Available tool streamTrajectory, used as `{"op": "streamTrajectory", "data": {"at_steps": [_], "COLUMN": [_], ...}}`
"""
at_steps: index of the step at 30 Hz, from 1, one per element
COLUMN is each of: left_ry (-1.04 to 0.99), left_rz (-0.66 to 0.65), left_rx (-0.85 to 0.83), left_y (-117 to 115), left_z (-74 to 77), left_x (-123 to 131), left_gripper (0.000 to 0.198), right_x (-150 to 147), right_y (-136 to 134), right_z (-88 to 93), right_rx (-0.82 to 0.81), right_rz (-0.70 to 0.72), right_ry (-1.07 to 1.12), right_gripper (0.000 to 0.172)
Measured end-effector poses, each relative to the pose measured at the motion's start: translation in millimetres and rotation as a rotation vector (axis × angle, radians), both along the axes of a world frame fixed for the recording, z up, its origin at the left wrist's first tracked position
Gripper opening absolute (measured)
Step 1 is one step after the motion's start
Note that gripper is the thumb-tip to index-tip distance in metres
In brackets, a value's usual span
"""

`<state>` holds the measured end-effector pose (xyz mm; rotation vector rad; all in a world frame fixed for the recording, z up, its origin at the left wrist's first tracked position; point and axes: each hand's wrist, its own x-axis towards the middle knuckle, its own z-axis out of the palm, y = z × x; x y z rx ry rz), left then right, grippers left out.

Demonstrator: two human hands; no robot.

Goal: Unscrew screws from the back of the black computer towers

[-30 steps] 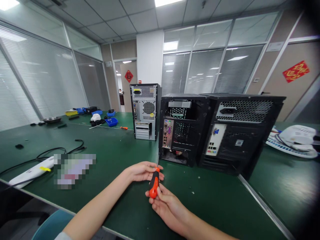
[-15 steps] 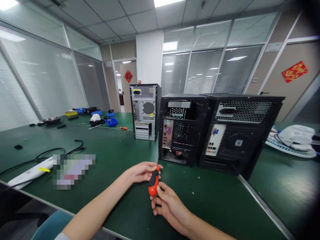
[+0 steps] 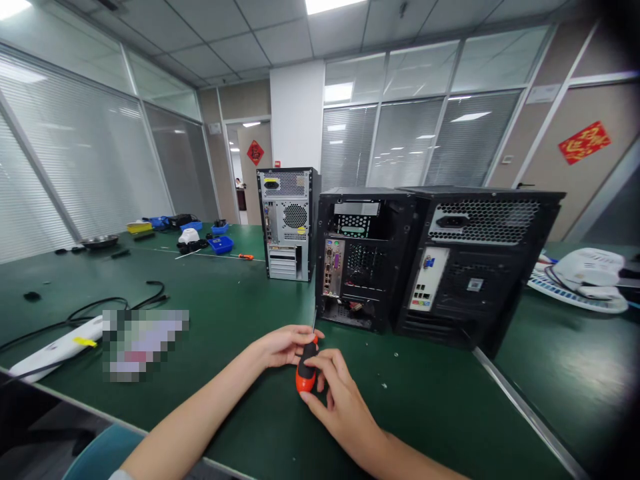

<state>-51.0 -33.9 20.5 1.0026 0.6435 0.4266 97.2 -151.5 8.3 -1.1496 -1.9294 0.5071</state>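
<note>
A screwdriver with a red and black handle points away from me, its thin shaft reaching toward the lower left corner of the middle computer case. My left hand pinches it at the front, where the shaft meets the handle. On the handle itself rest the bent fingers of my right hand, with the thumb against the red butt end. The case stands upright, its back facing me. Where the screwdriver's tip ends is hard to make out against the case edge.
A silver-backed computer case stands behind left, and a black case adjoins on the right. A white power strip with cables lies left. Blue trays and an orange-handled tool are farther back. Small bits lie on the green table.
My right hand has turned over from palm-up below the handle, bringing its fingers onto the handle's top and its thumb to the butt end. My left hand keeps its place on the screwdriver.
</note>
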Motion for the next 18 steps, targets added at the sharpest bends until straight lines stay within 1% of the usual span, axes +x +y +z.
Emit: {"op": "streamTrajectory", "data": {"at_steps": [5, 10, 13, 15, 18], "left_ry": [0.048, 0.041, 0.050, 0.056, 0.047], "left_rz": [0.007, 0.015, 0.026, 0.032, 0.056], "left_rx": [0.017, 0.015, 0.016, 0.013, 0.012], "left_y": [0, 0, 0, 0, -2], "left_z": [-0.2, -0.9, -1.4, -1.9, -2.0], "left_x": [1, 1, 1, 1, 4], "left_gripper": [0.039, 0.037, 0.036, 0.037, 0.038], "right_x": [3, 4, 3, 3, 6], "right_y": [-1, 4, 8, 10, 12], "right_z": [1.9, 4.9, 7.5, 8.4, 8.7], "right_rx": [0.290, 0.643, 0.780, 0.852, 0.926], "right_rz": [0.005, -0.042, -0.039, -0.011, 0.048], "right_ry": [-0.370, -0.607, -0.680, -0.694, -0.729], "right_gripper": [0.040, 0.038, 0.031, 0.027, 0.026]}}
